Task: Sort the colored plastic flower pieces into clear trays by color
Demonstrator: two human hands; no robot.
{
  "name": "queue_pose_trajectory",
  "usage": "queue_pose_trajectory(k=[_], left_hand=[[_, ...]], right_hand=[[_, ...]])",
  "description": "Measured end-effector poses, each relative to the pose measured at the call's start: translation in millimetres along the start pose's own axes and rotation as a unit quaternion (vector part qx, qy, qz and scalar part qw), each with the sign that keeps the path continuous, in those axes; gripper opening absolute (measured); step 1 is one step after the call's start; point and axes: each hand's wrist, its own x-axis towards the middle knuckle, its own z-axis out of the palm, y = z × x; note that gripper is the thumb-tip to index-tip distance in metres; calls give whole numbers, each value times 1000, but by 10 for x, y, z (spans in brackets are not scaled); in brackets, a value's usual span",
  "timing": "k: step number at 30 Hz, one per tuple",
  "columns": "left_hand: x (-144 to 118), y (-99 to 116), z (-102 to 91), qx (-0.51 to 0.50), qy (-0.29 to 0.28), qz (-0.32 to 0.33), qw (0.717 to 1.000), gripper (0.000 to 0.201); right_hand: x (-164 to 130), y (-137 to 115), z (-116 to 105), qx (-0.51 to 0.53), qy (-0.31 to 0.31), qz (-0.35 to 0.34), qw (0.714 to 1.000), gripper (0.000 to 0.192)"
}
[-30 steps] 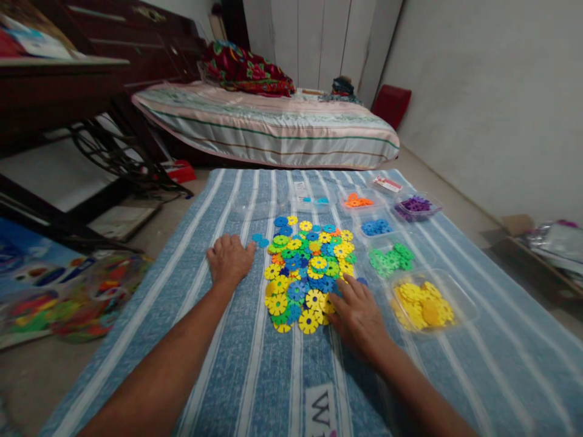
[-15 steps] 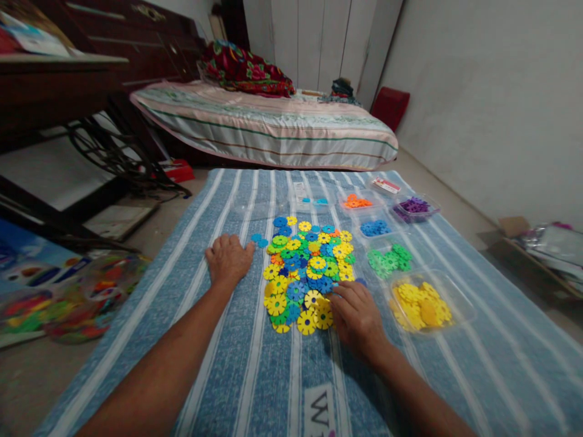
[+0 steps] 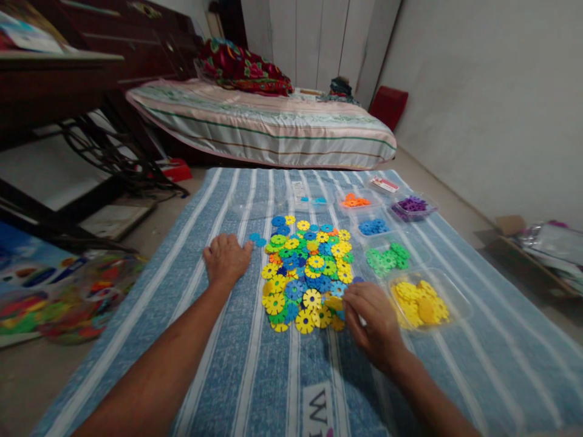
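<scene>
A pile of flower-shaped plastic discs (image 3: 304, 267) in yellow, blue, green and orange lies mid-table. My right hand (image 3: 371, 318), at the pile's right edge, pinches a yellow disc (image 3: 335, 303) that is tipped up over the others. To the left of the pile my left hand (image 3: 228, 258) rests flat on the cloth, fingers apart, beside two light-blue discs (image 3: 257, 239). On the right, a clear tub (image 3: 459, 298) contains yellow discs. Behind it are green discs (image 3: 388, 258), blue discs (image 3: 373, 227), purple discs (image 3: 412, 205) and orange discs (image 3: 356, 200) in clear trays.
A striped blue cloth (image 3: 218, 364) covers the table. Toward its far edge stand a clear tray with light-blue pieces (image 3: 313, 199) and a labelled lid (image 3: 385, 184). Beyond is a bed (image 3: 273, 127); a sewing-machine stand (image 3: 104, 152) is at left, an open carton (image 3: 537, 255) at right.
My right hand has drawn slightly to the right and now lifts a yellow disc from the pile's edge. The left hand stays in place on the cloth.
</scene>
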Motion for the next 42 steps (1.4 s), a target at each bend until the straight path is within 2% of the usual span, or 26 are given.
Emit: queue_pose_trajectory(k=[4, 7, 10, 13, 16, 20, 23, 27, 33, 36, 39, 42], left_hand=[[-7, 15, -17, 5, 1, -4, 1000, 50], [-9, 17, -18, 7, 2, -5, 1000, 50], [-6, 12, -5, 6, 1, -2, 1000, 49], [-5, 11, 2, 5, 6, -1, 1000, 50], [-11, 18, -13, 6, 6, 0, 1000, 50], [-15, 16, -28, 10, 3, 1, 1000, 50], [-6, 0, -10, 10, 2, 1, 1000, 52], [7, -7, 10, 6, -2, -1, 1000, 52], [5, 14, -31, 10, -14, -6, 1000, 50], [0, 15, -36, 10, -8, -5, 1000, 50], [-1, 8, -18, 11, 2, -4, 1000, 50], [3, -2, 6, 10, 7, -2, 1000, 50]], right_hand=[[42, 197, -428, -106, 53, 18, 993, 15], [-4, 405, -754, -246, 66, 37, 966, 9], [-91, 492, -868, -297, 72, 40, 951, 7], [-172, 390, -680, -225, 43, 18, 973, 7], [-228, 216, -311, -155, -23, 9, 988, 9], [-244, 105, 112, -139, -83, 45, 986, 10], [-209, 109, 262, -168, -120, 81, 975, 16], [-173, 124, 315, -170, -151, 108, 968, 13], [-214, 129, 337, -94, -95, 105, 985, 12], [-209, 109, 320, -38, -67, 99, 992, 6], [-168, 58, 226, 2, -49, 99, 994, 8], [-109, 32, 6, 7, -30, 100, 995, 9]])
